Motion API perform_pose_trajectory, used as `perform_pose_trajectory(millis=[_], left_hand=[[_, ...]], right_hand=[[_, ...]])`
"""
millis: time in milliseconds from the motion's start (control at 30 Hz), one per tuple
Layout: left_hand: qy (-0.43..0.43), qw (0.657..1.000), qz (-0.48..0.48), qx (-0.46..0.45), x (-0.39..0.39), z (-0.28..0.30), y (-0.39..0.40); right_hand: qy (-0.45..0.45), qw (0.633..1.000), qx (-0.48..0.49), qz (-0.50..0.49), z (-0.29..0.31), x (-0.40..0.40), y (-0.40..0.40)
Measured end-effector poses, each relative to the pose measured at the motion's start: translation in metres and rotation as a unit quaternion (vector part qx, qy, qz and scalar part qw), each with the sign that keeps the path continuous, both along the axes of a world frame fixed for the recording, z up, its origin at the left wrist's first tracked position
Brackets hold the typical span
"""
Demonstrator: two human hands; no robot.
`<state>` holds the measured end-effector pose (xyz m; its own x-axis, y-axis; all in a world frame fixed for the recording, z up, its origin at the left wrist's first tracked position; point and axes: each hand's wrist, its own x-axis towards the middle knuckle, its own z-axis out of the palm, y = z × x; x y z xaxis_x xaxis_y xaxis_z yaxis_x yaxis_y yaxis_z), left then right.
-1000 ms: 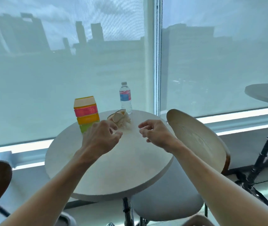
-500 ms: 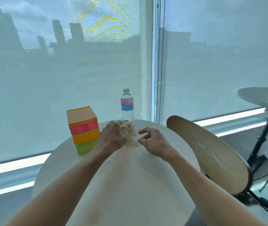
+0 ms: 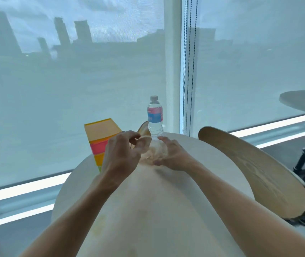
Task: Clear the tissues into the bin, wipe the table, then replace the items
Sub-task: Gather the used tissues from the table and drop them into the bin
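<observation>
A wad of crumpled tissues (image 3: pixel 155 152) lies at the far side of the round white table (image 3: pixel 148 210). My right hand (image 3: pixel 174 157) wraps it from the right, index over the top and thumb below. My left hand (image 3: pixel 122 154) presses in from the left with curled fingers; I cannot tell whether it grips. Just behind the wad stand a water bottle (image 3: pixel 155 117) and a tan round object (image 3: pixel 144 129), partly hidden by my fingers. A striped yellow, pink and orange tissue box (image 3: pixel 100 139) stands to the left of my left hand.
A wooden chair back (image 3: pixel 255 175) curves along the table's right edge. Another round table (image 3: pixel 302 102) on a black stand is at the far right. Behind the table are the window blinds, a bead chain (image 3: pixel 190 71) and a low sill.
The camera has moved closer over the table. Both hands have reached forward and closed in on the tissue wad from either side.
</observation>
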<state>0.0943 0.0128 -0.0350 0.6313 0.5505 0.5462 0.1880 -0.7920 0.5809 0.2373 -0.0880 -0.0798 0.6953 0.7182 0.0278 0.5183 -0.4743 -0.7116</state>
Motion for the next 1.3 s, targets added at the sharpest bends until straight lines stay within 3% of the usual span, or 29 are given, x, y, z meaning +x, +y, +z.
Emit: perform_pose_trajectory(millis=[100, 400, 767, 1033, 1300], left_hand=[[-0.013, 0.999, 0.003, -0.034, -0.019, 0.000, -0.004], [-0.026, 0.997, 0.039, -0.062, -0.052, -0.007, -0.029], [-0.048, 0.993, 0.054, -0.090, -0.065, -0.007, -0.081], [-0.069, 0.992, 0.011, -0.104, -0.065, -0.007, -0.156], [-0.067, 0.990, -0.052, -0.116, -0.065, -0.020, -0.247]], right_hand=[[-0.048, 0.999, 0.002, -0.013, 0.000, -0.002, 0.007], [-0.065, 0.990, 0.114, -0.054, 0.009, 0.005, -0.006], [-0.064, 0.962, 0.253, -0.076, 0.045, 0.002, -0.075], [0.028, 0.951, 0.303, -0.051, 0.051, -0.015, -0.166], [0.077, 0.948, 0.300, -0.069, 0.015, -0.032, -0.273]])
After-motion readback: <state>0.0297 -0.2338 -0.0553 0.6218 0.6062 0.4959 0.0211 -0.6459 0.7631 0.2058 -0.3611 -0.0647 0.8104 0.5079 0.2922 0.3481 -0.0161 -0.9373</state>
